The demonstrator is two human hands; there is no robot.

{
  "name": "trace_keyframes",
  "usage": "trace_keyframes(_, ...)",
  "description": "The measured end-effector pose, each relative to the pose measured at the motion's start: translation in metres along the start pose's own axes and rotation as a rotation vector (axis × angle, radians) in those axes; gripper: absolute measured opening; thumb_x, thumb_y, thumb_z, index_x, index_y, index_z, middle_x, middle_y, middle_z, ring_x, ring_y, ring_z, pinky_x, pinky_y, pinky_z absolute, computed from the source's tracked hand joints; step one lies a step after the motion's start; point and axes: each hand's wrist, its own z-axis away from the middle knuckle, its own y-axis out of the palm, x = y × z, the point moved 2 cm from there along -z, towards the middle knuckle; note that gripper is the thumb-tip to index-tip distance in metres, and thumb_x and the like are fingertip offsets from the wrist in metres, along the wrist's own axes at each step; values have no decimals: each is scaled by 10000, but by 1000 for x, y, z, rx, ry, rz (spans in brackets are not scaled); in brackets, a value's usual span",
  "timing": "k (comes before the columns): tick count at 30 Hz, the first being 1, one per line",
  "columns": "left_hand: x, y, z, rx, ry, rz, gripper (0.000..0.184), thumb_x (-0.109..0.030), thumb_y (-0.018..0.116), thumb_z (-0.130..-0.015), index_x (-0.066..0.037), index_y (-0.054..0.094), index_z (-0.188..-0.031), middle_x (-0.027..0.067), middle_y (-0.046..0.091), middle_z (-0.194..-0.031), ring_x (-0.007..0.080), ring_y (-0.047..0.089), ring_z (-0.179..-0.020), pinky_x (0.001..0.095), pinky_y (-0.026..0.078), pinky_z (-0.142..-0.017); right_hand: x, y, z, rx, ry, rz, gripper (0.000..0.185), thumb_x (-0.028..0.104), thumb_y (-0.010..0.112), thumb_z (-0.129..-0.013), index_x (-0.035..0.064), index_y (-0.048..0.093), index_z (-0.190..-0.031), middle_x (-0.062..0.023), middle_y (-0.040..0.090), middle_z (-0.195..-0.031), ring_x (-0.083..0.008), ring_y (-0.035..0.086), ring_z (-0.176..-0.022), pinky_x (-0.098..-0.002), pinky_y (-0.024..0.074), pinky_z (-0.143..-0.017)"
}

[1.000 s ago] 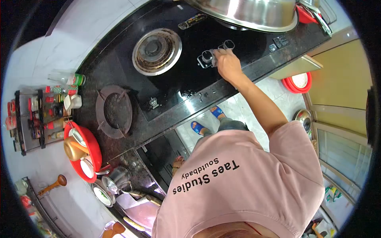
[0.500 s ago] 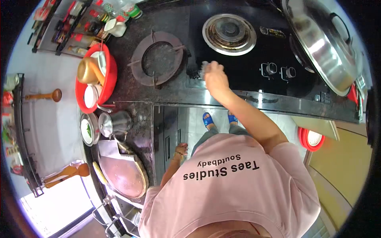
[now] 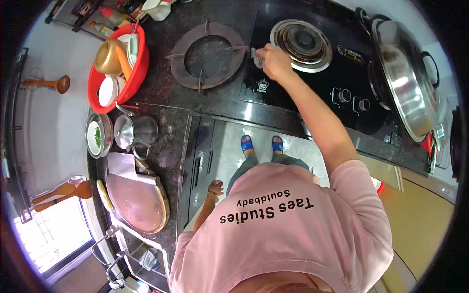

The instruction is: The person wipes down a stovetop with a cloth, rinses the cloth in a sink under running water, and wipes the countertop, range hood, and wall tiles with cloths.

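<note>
By the right hand [image 3: 276, 62], a crumpled grey wad [image 3: 258, 59] is pinched, the fingers clamped together on it; whether it is cloth or mesh cannot be told. It is held at the left end of the glass cooktop [image 3: 351, 73], apparently against the surface, and by such bunching pressure can probably be passed through the fingertips. Beside it on the cooktop, the burner [image 3: 305, 38] is exposed, and an iron pan support [image 3: 180, 58] is laid on the granite counter [image 3: 159, 93] just left of the cooktop, presumably so that the glass around the burner can be reached. At the cooktop's right end, a lidded steel wok [image 3: 405, 78] is placed well apart from the wad, while the control knobs [image 3: 344, 95] are set toward the cooktop's front, likely for easy turning. In front and to the left of the cooktop, the left hand [image 3: 215, 187] is held low, its fingers loosely curled; whether anything is grasped cannot be told. Farther left of the cooktop, a gold-coloured bowl [image 3: 108, 56] and a white bowl [image 3: 108, 91] are gathered in a red basin [image 3: 140, 63], perhaps for containment
</note>
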Motion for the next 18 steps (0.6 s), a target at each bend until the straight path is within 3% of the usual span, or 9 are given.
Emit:
trace_keyframes(5,-10,9,6,-27,-60,-10,183,-181,546,-847,-163,548,-1030,6,578,-929,202,565,-809,440,489,-612,67,-12,65,19,-59,-145,221,103,578,-732,139,666,-931,-76,555,-889,-271,553,-841,-379,490,-718)
trace_keyframes(8,-34,11,19,10,12,0,175,-199,547,-862,-157,548,-1032,5,581,-924,191,571,-804,411,499,-620,86,-13,85,119,-140,-286,228,79,576,-717,132,665,-921,-71,569,-900,-278,555,-833,-373,489,-721)
trace_keyframes(11,-65,9,32,32,84,12,170,-202,548,-868,-147,549,-1029,5,580,-914,178,571,-788,381,504,-618,70,-31,88,-29,-53,-335,244,50,577,-705,131,664,-918,-83,577,-904,-287,561,-837,-376,488,-726)
trace_keyframes(12,-69,9,32,37,105,21,168,-200,549,-869,-143,550,-1027,6,579,-910,173,570,-781,370,504,-616,60,-47,85,-3,23,-306,318,-11,521,-704,99,660,-968,-101,596,-936,-307,562,-853,-383,475,-761)
trace_keyframes(15,-71,8,25,5,152,1,161,-188,545,-871,-138,551,-1024,10,580,-911,175,571,-783,363,507,-616,9,-77,84,-44,203,-168,296,1,513,-739,82,654,-987,-139,596,-952,-330,577,-882,-405,467,-773)
trace_keyframes(17,-82,-6,36,214,79,166,161,-181,544,-871,-137,550,-1026,11,580,-909,173,571,-783,361,509,-616,-30,-89,91,-69,342,-11,289,12,524,-747,79,652,-998,-166,590,-949,-344,579,-902,-416,469,-784)
trace_keyframes(18,-81,-6,39,217,69,168,159,-178,543,-871,-137,550,-1025,11,579,-907,176,570,-782,366,510,-617,-56,-85,96,-158,352,37,321,19,517,-727,109,664,-998,-171,590,-978,-352,579,-857,-436,476,-751)
